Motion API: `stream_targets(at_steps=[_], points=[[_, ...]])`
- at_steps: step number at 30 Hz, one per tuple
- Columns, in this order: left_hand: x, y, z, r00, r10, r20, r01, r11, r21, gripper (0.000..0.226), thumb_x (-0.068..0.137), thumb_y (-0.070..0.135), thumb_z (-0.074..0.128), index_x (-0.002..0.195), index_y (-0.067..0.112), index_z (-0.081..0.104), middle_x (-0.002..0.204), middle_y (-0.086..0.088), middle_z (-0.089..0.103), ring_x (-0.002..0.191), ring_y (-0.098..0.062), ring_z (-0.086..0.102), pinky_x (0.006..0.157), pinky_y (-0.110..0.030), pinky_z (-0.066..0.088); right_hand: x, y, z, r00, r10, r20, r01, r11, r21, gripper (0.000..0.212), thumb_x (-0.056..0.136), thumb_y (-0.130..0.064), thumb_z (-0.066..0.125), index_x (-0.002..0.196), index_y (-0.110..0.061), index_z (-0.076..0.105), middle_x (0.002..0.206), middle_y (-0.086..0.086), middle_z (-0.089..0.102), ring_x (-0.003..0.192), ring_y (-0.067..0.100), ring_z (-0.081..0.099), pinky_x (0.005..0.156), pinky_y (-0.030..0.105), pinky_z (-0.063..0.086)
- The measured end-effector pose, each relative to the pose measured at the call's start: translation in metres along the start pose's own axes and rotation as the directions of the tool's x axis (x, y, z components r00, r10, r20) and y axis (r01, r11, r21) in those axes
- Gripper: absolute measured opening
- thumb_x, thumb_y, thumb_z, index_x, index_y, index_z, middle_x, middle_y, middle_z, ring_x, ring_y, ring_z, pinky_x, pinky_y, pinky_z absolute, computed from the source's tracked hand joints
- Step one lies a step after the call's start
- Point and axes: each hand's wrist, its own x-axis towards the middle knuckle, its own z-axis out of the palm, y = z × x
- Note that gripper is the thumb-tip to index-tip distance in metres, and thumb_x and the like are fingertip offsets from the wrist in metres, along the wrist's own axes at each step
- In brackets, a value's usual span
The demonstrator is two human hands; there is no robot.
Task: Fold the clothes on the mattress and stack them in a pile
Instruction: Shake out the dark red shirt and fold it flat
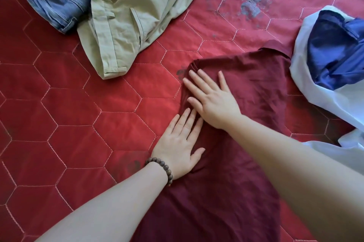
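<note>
Flat hands on maroon garment

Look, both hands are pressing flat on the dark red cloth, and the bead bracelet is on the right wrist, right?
Not quite. Both the left hand and the right hand do press flat on the dark red cloth, but the bead bracelet is on the left wrist, not the right. The head view shows it.
</note>
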Motion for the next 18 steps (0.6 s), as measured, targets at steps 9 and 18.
stream_targets(at_steps=[9, 18], points=[[-0.001, -0.003, 0.001, 0.999, 0.044, -0.014, -0.044, 0.999, -0.023, 0.075, 0.086, 0.062, 0.04, 0.148, 0.021, 0.034, 0.156, -0.012, 0.027, 0.147, -0.032, 0.011, 0.117, -0.05, 0.016, -0.001, -0.005, -0.01, 0.956, 0.053, -0.287, -0.003, 0.985, 0.175, 0.051, 0.097, -0.028, 0.041, 0.144, -0.009, 0.042, 0.156, 0.009, 0.03, 0.146, 0.024, 0.023, 0.119, 0.048, 0.012], [0.0, -0.004, 0.005, 0.999, 0.033, -0.03, -0.034, 0.999, -0.016, 0.081, 0.086, 0.067, 0.037, 0.153, 0.025, 0.02, 0.161, -0.007, 0.011, 0.149, -0.028, 0.004, 0.118, -0.05, 0.016, -0.044, 0.083, -0.01, 0.9, 0.422, -0.105, -0.424, 0.905, 0.0, 0.058, 0.101, -0.043, 0.031, 0.153, -0.018, 0.023, 0.161, 0.004, 0.016, 0.149, 0.02, 0.011, 0.119, 0.05, 0.005]])
